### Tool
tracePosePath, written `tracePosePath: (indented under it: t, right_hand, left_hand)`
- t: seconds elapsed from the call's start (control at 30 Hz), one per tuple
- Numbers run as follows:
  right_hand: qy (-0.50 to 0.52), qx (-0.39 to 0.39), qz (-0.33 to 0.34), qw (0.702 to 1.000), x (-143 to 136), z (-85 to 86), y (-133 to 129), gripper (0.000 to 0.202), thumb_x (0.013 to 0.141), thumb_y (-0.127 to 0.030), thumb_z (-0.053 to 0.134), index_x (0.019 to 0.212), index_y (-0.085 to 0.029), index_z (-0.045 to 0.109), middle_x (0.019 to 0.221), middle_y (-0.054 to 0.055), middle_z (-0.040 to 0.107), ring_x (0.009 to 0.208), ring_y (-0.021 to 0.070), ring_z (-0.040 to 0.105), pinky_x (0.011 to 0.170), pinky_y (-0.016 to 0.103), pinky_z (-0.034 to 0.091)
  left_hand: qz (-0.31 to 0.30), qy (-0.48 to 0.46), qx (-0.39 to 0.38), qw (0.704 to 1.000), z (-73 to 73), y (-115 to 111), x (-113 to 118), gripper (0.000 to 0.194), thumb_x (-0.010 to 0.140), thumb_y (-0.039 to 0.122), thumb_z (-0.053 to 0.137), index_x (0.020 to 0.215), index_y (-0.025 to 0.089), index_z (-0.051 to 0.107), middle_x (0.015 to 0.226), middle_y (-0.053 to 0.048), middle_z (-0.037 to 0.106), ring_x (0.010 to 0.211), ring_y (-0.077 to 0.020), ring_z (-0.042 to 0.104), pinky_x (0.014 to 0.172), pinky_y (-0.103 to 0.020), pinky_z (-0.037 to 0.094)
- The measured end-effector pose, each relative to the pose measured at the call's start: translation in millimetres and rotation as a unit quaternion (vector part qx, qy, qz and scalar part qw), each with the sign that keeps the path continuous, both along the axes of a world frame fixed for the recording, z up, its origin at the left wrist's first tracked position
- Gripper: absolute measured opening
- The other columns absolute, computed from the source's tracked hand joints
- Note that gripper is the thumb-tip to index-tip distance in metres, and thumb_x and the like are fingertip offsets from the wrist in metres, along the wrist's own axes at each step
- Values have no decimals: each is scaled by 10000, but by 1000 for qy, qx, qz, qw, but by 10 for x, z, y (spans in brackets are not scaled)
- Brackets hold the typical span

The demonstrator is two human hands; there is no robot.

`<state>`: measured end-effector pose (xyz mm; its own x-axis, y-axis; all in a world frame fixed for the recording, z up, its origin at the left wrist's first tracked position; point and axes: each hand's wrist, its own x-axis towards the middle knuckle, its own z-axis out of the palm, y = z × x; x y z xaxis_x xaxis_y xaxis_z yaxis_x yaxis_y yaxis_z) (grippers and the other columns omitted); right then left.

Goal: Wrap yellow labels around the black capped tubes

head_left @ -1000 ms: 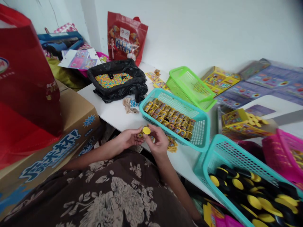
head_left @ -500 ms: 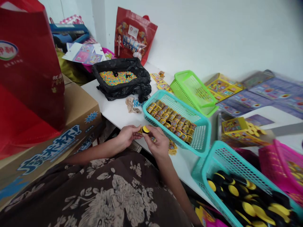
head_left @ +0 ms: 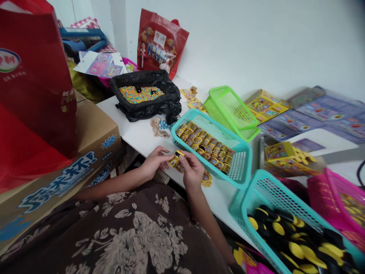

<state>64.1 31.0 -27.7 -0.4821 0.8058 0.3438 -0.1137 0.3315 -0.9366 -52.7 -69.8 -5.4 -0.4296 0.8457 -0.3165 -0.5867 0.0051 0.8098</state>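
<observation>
Between my two hands, at the table's front edge, is a small black cup with a yellow lid (head_left: 179, 153). My right hand (head_left: 191, 167) pinches it between thumb and fingers. My left hand (head_left: 156, 163) touches a yellow printed label (head_left: 174, 162) beside the cup, its fingertips pressed on it. Just beyond my hands, a teal basket (head_left: 242, 160) holds rows of small labelled cups (head_left: 203, 144). Loose yellow labels (head_left: 207, 178) lie on the table to the right of my right hand. A second teal basket (head_left: 258, 190) at the lower right holds black cups with yellow lids (head_left: 296, 249).
A black-lined tray (head_left: 168, 95) of colourful beads stands behind my left hand. Green baskets (head_left: 222, 99), yellow boxes (head_left: 265, 104) and a pink basket (head_left: 322, 186) sit to the right. A cardboard box (head_left: 94, 125) with a red bag (head_left: 34, 87) stands at left.
The cup has been turned so its yellow lid shows edge-on, and a label strip is now visible against it. My right hand has shifted slightly, and my left fingers have spread a little.
</observation>
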Motion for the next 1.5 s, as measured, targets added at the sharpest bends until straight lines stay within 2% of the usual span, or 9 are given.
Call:
tracePosePath:
  t: [0.07, 0.17, 0.27, 0.4, 0.6, 0.73, 0.97, 1.23, 1.5]
  right_hand:
    - [0, -16, 14, 1000, -3, -31, 11, 228, 797, -406, 719, 939, -229, 741, 831, 28, 720, 708, 174, 657, 630, 320, 552]
    - [-7, 7, 27, 1000, 9, -26, 2, 209, 830, -403, 687, 930, -226, 737, 839, 34, 727, 746, 189, 666, 684, 344, 555]
    - [-38, 88, 44, 994, 62, 48, -19, 226, 867, -371, 651, 1026, -224, 715, 920, 57, 703, 842, 202, 659, 768, 371, 547]
    - [-88, 200, 84, 972, 139, 179, -49, 421, 793, -347, 733, 1186, -235, 634, 1043, 81, 657, 925, 225, 634, 762, 372, 552]
    - [-93, 312, 26, 945, 145, 270, -115, 428, 752, -305, 749, 1158, -252, 625, 959, 67, 692, 780, 215, 640, 698, 375, 561]
    - [-59, 378, 3, 924, 161, 289, -160, 463, 743, -274, 745, 1185, -253, 610, 953, 81, 704, 811, 241, 667, 705, 398, 575]
    - [-86, 407, -5, 909, 189, 272, -193, 428, 755, -302, 734, 1160, -241, 609, 901, 92, 691, 801, 256, 654, 706, 431, 572]
    - [-43, 369, -12, 929, 140, 350, -208, 459, 765, -293, 748, 1186, -239, 575, 962, 83, 688, 826, 231, 651, 702, 386, 571]
    - [-34, 473, -36, 879, 147, 321, -188, 509, 789, -286, 745, 1247, -165, 560, 918, 121, 685, 803, 254, 652, 698, 402, 576]
  left_hand:
    - [2, 52, 32, 998, 23, -15, 0, 402, 647, 325, 838, 973, 172, 661, 698, 11, 637, 602, -113, 604, 492, -189, 403]
    - [-36, 60, 84, 994, 40, -14, -1, 452, 625, 283, 845, 1034, 168, 691, 736, 0, 656, 679, -124, 611, 590, -213, 455]
    - [-20, 43, 92, 995, 57, -14, -3, 406, 606, 247, 851, 975, 155, 710, 693, 8, 651, 624, -105, 581, 608, -222, 455]
    - [-26, 39, 92, 995, 103, -41, -1, 385, 607, 244, 851, 951, 143, 710, 764, -24, 686, 666, -121, 606, 629, -232, 465]
    - [-43, 25, 105, 993, 150, -94, 16, 330, 626, 222, 842, 916, 152, 701, 814, -28, 705, 717, -135, 636, 670, -239, 481]
    - [-49, 26, 112, 992, 159, -140, 30, 289, 646, 198, 829, 896, 148, 695, 837, -34, 709, 746, -137, 641, 688, -236, 483]
    - [-71, -25, 115, 990, 136, -148, 19, 252, 659, 171, 814, 872, 141, 684, 821, -34, 699, 737, -133, 643, 683, -231, 487]
    - [-112, -98, 162, 976, 94, -118, -8, 313, 694, 155, 784, 986, 149, 671, 917, -54, 716, 829, -167, 679, 739, -256, 517]
    - [-114, -80, 159, 977, 34, -111, -45, 301, 714, 165, 771, 987, 149, 647, 895, -55, 722, 792, -167, 680, 715, -255, 513]
